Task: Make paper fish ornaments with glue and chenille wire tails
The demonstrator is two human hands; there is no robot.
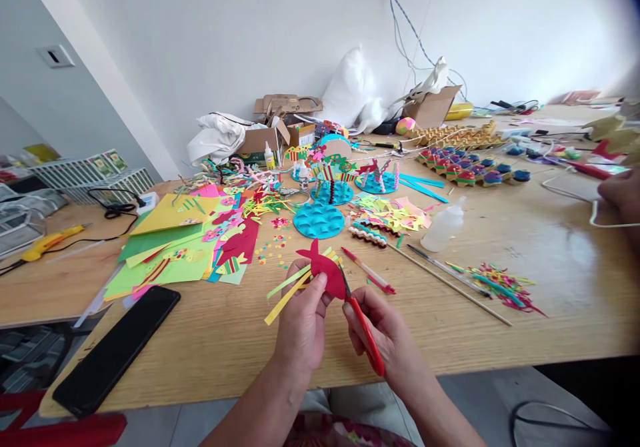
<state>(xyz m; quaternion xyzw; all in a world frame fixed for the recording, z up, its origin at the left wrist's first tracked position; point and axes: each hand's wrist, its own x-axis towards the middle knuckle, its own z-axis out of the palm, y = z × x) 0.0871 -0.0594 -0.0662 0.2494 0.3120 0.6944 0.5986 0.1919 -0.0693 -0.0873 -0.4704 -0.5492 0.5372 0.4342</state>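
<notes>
My left hand [303, 313] pinches a red fish-shaped paper [326, 275] with its thumb on top. Yellow and green paper strips [287, 298] stick out to the left from behind the red paper. Red-handled scissors [367, 335] are in my right hand [383, 327], their blades at the right edge of the red paper. Both hands are held close together above the front of the wooden table. Beyond them lies a round blue scalloped disc [319, 220].
A black phone [117, 347] lies front left, below stacked coloured paper [173, 260]. Right of my hands are a red pen [369, 270], a thin stick [450, 285] and a translucent bottle [444, 225]. Another person's hand [623, 197] is at the far right.
</notes>
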